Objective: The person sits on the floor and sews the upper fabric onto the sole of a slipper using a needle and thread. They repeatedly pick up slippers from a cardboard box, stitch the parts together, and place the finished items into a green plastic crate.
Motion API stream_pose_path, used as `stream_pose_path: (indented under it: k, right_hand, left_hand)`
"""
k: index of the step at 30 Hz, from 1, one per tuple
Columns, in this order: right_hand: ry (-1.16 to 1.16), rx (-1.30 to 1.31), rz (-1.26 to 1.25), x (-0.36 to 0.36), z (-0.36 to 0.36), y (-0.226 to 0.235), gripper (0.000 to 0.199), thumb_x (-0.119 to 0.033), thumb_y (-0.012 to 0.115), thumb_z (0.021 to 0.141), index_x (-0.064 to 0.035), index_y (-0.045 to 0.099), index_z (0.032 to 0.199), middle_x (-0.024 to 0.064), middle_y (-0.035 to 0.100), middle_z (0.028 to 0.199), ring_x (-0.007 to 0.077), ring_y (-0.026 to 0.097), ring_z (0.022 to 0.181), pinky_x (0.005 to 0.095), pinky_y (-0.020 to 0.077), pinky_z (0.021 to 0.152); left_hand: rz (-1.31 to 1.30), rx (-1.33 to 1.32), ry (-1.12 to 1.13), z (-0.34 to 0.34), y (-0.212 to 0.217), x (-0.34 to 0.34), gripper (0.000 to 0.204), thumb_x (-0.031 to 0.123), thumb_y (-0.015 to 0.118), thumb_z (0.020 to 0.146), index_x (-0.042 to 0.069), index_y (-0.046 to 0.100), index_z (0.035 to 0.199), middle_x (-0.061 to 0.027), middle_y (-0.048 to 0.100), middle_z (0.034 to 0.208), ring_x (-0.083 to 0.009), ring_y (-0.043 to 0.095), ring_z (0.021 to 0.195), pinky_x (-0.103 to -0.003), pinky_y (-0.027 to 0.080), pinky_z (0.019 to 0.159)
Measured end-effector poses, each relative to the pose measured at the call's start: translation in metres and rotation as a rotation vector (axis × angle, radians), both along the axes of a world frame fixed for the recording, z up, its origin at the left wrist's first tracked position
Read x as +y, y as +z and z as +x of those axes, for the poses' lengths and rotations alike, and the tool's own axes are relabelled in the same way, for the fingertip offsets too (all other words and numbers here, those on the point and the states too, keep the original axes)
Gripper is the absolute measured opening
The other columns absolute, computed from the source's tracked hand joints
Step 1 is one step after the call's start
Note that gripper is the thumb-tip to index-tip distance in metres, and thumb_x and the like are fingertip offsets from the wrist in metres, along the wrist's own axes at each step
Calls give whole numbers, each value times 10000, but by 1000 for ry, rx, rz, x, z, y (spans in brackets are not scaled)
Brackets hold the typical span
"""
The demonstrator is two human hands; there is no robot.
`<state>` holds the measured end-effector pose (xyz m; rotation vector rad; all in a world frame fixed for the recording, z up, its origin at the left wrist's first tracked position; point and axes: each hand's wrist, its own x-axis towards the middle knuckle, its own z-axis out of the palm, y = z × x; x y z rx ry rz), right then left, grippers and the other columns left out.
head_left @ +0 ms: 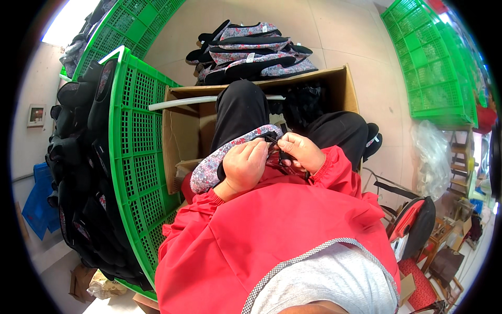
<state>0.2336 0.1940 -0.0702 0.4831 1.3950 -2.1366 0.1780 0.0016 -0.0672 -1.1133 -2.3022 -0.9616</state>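
A floral cloth shoe (205, 171) with black trim lies across my lap, its grey-and-red patterned side up. My left hand (243, 163) is closed on its upper end, fingers curled toward a narrow black strap (271, 139). Right beside it, my right hand (302, 150) pinches the strap between thumb and forefinger. The two hands nearly meet over the strap. Its far end and whatever lies under my right fingers are hidden.
An open cardboard box (180, 131) with dark items stands beyond my knees, a pale tube (183, 102) across it. Floral shoes (251, 52) are heaped behind it. At left a green crate (141, 157) borders black shoes (78, 152); more green crates (423, 68) stand far right.
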Motion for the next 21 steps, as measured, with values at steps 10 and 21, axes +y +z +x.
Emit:
stream_pose_path:
  k: [10, 21]
  right_hand:
    - [-34, 58, -17, -2, 4, -7, 272, -328, 558, 1009, -57, 572, 992, 17, 568, 650, 24, 368, 450, 189, 268, 405]
    - [-265, 221, -234, -1, 24, -18, 286, -338, 463, 1046, -68, 552, 1074, 24, 547, 684, 34, 362, 447, 183, 285, 399]
  left_hand:
    - [7, 6, -3, 1, 0, 0, 68, 43, 690, 773, 54, 656, 832, -54, 694, 859, -203, 667, 706, -306, 516, 615]
    - [-41, -107, -4, -7, 65, -4, 110, 33, 753, 747, 51, 664, 810, -84, 698, 799, -257, 666, 679, -344, 530, 614]
